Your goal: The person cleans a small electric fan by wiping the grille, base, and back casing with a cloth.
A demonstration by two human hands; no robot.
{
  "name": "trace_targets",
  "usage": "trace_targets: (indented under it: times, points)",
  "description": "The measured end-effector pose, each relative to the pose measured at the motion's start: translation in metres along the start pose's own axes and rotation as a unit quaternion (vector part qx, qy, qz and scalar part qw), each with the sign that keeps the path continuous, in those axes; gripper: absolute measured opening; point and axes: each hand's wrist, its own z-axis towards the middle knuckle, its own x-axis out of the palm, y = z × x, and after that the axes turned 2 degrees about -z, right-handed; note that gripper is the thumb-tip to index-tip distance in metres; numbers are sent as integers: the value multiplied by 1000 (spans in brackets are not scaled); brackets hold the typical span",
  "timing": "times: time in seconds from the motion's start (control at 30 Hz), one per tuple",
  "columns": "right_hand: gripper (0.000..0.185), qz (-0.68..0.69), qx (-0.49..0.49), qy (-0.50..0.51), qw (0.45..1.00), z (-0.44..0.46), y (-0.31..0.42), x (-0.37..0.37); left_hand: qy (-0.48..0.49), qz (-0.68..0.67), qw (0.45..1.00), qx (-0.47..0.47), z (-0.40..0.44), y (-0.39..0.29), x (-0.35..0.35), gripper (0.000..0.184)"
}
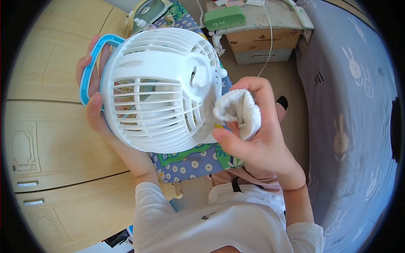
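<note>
A white fan (162, 63) with a slatted rear housing and a round knob (201, 76) is raised in front of me, tilted on its side. At its left edge, a light blue loop handle (85, 78) sticks out. My left hand (97, 113) grips the fan there, its fingers passing behind the handle and the thumb on the near side. Bunched in my right hand (268, 135) is a white cloth (249, 114), close to the right end of the fan housing. I cannot tell whether the cloth touches the fan.
Below the fan is a table with a blue and green patterned tablecloth (185, 168). Cream cabinets (55, 139) line the left. A green digital clock (223, 18) sits on a drawer unit (261, 40) at the back. A bed with a rabbit-print cover (350, 126) fills the right.
</note>
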Motion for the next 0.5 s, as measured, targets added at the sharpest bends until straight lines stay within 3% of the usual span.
trace_targets:
  times: [0.1,0.23,0.3,0.5]
  points:
    - [33,-80,-69,-2,994,-2,-20,2,-2,-12,1000,-2,-1,0,1,60]
    - [33,-188,-70,32,979,4,-14,-6,-16,-10,1000,-4,-1,-2,6,61]
    - [29,-282,-228,40,931,10,-17,-9,-23,-8,1000,-7,-1,-2,8,61]
    - [30,-301,-240,50,922,8,-15,-10,-28,-5,1000,-7,-2,-2,11,61]
